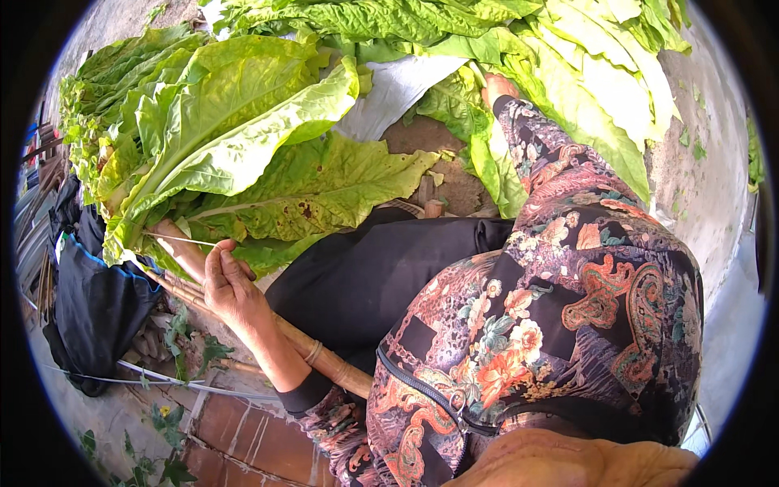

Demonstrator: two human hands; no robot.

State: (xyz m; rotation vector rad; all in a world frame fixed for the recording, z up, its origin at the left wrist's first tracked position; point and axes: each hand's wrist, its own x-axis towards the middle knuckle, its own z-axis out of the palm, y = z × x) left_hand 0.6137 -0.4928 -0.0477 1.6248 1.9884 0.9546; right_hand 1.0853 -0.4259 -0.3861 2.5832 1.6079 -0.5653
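Observation:
My left hand (233, 288) is closed, its thumb and fingers pinching a pale string (182, 239) drawn taut toward the stem ends of a bunch of tobacco leaves (243, 109). Under that forearm runs a bamboo pole (337, 369), its far end beside the bunch. My right arm stretches forward, and my right hand (499, 86) touches the heap of broad tobacco leaves (560, 77); leaves hide its fingers. A bare patch of skin (180, 247) shows beneath the stems, partly covered; whose it is I cannot tell. A brown-spotted leaf (312, 199) lies just above my dark-trousered leg.
A white cloth (393, 93) lies between the bunch and the heap. At the left are a black bag (101, 304) with blue trim and a stack of thin sticks (36, 235). Reddish tiles (251, 434) and green ivy-like plants (166, 422) are at the lower left.

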